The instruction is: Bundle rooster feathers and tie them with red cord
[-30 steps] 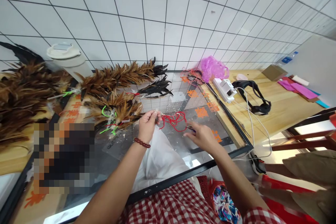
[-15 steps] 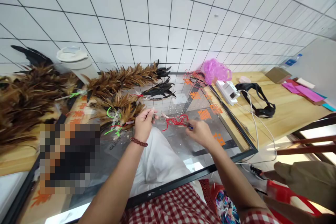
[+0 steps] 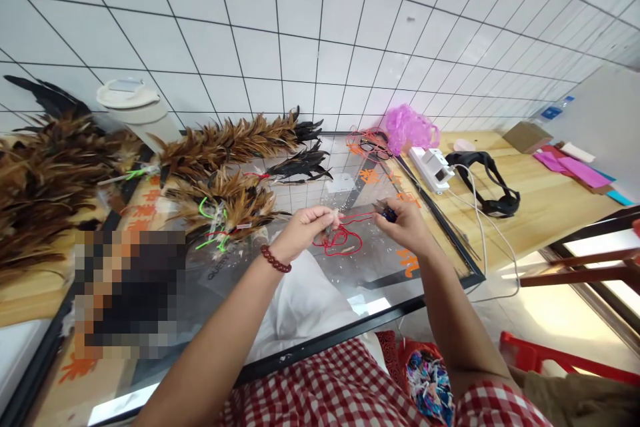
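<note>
A length of red string (image 3: pixel 364 215) is stretched between my two hands above the glass tabletop (image 3: pixel 280 203). My left hand (image 3: pixel 311 230), with a beaded bracelet at the wrist, pinches it; a small dark tip shows under the fingers, too small to name. My right hand (image 3: pixel 407 227) is closed around small thread snips (image 3: pixel 387 213) with dark blue handles and also has the string at its fingertips. More of the string lies in loose loops below my left hand. Left of it is a bundle of brown feathers (image 3: pixel 245 203) tied with green and red cord.
A long brown feather duster (image 3: pixel 230 147) and black feathers (image 3: pixel 303 165) lie toward the tiled wall. A white lidded container (image 3: pixel 137 110) stands back left. Further right are a pink plastic bag (image 3: pixel 410 128), glasses (image 3: pixel 375 147), a power strip (image 3: pixel 429 170) and a black strap (image 3: pixel 487 183).
My left hand has moved right to the red string and now pinches it. My right hand has moved up and right with the snips, drawing a length of string taut.
</note>
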A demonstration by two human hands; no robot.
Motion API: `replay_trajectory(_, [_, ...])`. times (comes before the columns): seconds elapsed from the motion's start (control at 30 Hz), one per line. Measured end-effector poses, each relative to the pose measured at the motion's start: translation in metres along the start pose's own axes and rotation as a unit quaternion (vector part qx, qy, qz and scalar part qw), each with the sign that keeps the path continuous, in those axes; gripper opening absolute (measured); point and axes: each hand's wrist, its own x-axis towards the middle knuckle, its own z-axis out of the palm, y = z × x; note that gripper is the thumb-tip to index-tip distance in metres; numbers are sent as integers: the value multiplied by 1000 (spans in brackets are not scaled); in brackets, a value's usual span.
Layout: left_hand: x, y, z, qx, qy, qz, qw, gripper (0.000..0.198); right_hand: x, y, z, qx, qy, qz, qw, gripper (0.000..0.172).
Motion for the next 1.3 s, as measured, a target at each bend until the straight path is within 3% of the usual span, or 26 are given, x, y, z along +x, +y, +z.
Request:
replay_trajectory(0.1, [-5, 4, -18, -22, -2, -1, 1000, 32, -2, 11, -13, -36, 50, 25, 998, 12])
replay_trajectory(0.23, [-8, 5, -34, -63, 38, 10, 997, 30, -5, 22, -26, -61, 126, 61, 988, 17])
replay_trajectory(0.43, [-12, -4, -45, -135, 59, 1, 989, 27, -8, 39, -35, -120, 174, 88, 973, 19])
replay_trajectory(0.67, [-21, 0, -54, -176, 122, 3, 977, 27, -5, 68, -63, -168, 310, 149, 924, 25])
replay_trajectory(0.77, [-20, 0, -55, -171, 133, -1, 976, 28, 0, 80, -73, -160, 341, 173, 910, 23])
replay_trajectory(0.9, [-10, -5, -55, -96, 203, 5, 974, 26, 2, 81, -69, -60, 277, 204, 937, 22])
replay_trajectory(0.97, [-6, -4, -51, -9, 266, 58, 962, 21, 1, 69, -60, 67, 187, 218, 956, 24])
replay_trajectory(1.03, [-6, 1, -39, 83, 291, 145, 942, 15, 0, 50, -48, 199, 80, 222, 951, 27])
replay_trajectory(1.1, [-10, 7, -19, 134, 231, 180, 947, 15, 0, 26, -36, 280, -2, 215, 936, 29])
replay_trajectory(1.2, [-16, 10, 20, 103, 37, 118, 987, 26, 4, -10, -21, 344, -81, 190, 916, 29])
replay_trajectory(1.3, [-15, 5, 49, 56, -31, 71, 995, 27, 11, -33, -11, 358, -108, 158, 914, 28])
